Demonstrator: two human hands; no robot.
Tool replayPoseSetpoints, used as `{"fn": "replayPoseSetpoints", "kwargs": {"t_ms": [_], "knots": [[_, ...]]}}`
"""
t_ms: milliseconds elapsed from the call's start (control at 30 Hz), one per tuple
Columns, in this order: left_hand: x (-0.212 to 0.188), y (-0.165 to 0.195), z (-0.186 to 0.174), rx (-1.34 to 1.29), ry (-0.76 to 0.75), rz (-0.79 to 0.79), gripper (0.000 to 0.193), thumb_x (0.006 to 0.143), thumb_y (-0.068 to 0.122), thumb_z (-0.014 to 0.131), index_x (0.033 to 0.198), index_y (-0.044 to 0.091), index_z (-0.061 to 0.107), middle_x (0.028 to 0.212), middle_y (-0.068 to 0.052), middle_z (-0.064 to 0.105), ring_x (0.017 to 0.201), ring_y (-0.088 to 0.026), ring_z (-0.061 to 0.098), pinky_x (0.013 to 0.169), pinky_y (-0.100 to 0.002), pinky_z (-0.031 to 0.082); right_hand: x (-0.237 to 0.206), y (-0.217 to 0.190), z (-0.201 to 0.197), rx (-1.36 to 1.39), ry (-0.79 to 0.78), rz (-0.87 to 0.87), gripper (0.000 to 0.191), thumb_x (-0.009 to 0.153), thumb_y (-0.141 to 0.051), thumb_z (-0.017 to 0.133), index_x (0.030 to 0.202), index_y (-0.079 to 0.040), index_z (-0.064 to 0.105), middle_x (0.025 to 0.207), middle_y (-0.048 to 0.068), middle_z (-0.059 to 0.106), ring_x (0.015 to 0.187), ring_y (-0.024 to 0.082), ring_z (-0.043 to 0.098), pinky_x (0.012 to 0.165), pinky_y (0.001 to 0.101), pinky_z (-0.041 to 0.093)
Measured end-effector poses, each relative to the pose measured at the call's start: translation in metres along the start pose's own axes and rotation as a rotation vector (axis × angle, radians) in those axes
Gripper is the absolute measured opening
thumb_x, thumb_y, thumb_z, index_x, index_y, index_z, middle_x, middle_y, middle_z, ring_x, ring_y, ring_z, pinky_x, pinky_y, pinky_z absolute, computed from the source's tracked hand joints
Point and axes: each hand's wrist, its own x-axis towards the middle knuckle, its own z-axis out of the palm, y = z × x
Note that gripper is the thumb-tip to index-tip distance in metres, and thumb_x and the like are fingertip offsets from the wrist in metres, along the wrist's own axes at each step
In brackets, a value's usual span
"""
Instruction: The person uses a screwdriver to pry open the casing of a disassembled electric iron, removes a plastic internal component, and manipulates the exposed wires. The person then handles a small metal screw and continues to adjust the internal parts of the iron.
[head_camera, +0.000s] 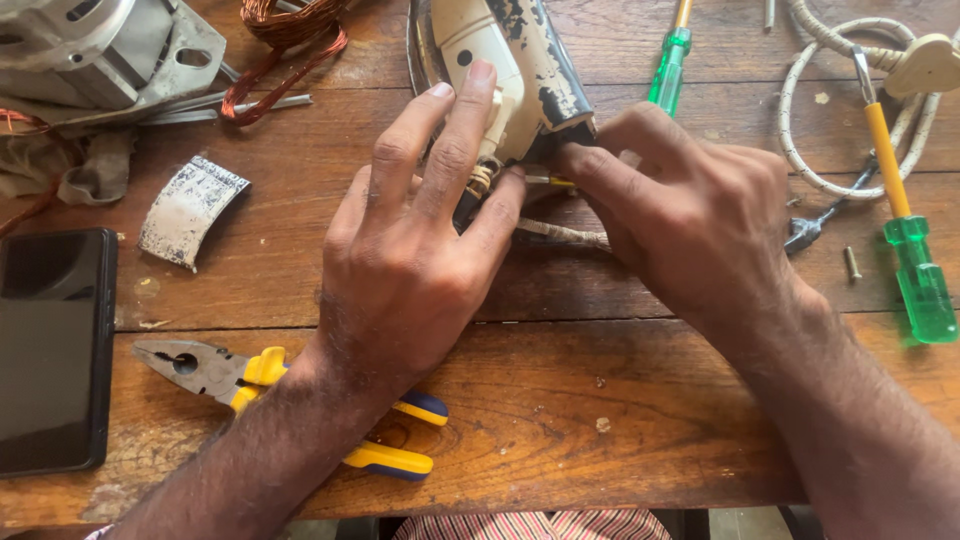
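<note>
An old clothes iron (520, 60) with a cream handle and worn black paint lies on the wooden table (620, 400). My left hand (420, 240) rests on its rear end, fingers pressed against the handle. At the back of the iron my right hand (690, 220) pinches a thin yellow-tipped tool or wire (550, 181). A braided cord (565, 235) runs out beneath my hands. What lies under my palms is hidden.
Yellow-and-blue pliers (250, 378) lie near the front edge. A black phone (50, 345) is at left, with a curved painted metal piece (190, 210), copper wire (285, 40) and a motor (100, 50) behind. Two green-handled screwdrivers (905, 220) (670, 65), a white cord with plug (880, 90) and a screw (851, 263) lie right.
</note>
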Motion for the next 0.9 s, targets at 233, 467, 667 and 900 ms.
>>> {"fn": "replayPoseSetpoints", "kwargs": {"t_ms": [233,467,667,900], "knots": [[0.000,0.001,0.005,0.057,0.000,0.027,0.014,0.099,0.012,0.078,0.112,0.012,0.083,0.151,-0.019,0.053,0.134,-0.032,0.055,0.091,-0.036,0.060,0.000,0.005,0.000,0.066,0.021,0.008,0.013,0.093,-0.010,0.081,0.104,-0.011,0.074,0.098,0.005,0.072,0.066,0.013,0.068,0.051,0.0277,0.056],[0.001,-0.001,0.002,0.004,-0.002,0.029,0.013,0.098,0.009,0.078,0.110,0.010,0.083,0.149,-0.020,0.055,0.134,-0.032,0.055,0.093,-0.037,0.061,-0.012,0.012,0.006,0.418,-0.016,0.282,0.031,0.091,-0.007,0.088,0.115,-0.006,0.068,0.109,0.008,0.072,0.087,0.013,0.073,0.071,0.0264,0.062],[0.003,0.000,0.002,-0.016,0.012,0.020,0.009,0.096,0.009,0.081,0.105,0.008,0.082,0.144,-0.020,0.058,0.130,-0.032,0.057,0.097,-0.039,0.062,-0.014,0.011,0.004,0.425,-0.044,0.309,0.033,0.088,-0.007,0.089,0.116,-0.007,0.071,0.106,0.007,0.072,0.091,0.015,0.073,0.075,0.0297,0.062],[0.004,0.000,-0.001,-0.068,-0.009,0.017,0.011,0.097,0.008,0.081,0.107,0.005,0.082,0.145,-0.021,0.057,0.130,-0.034,0.057,0.097,-0.038,0.062,-0.013,0.008,0.011,0.439,-0.044,0.257,0.027,0.092,-0.009,0.087,0.114,-0.003,0.073,0.103,0.008,0.072,0.090,0.016,0.073,0.076,0.0288,0.063]]}}
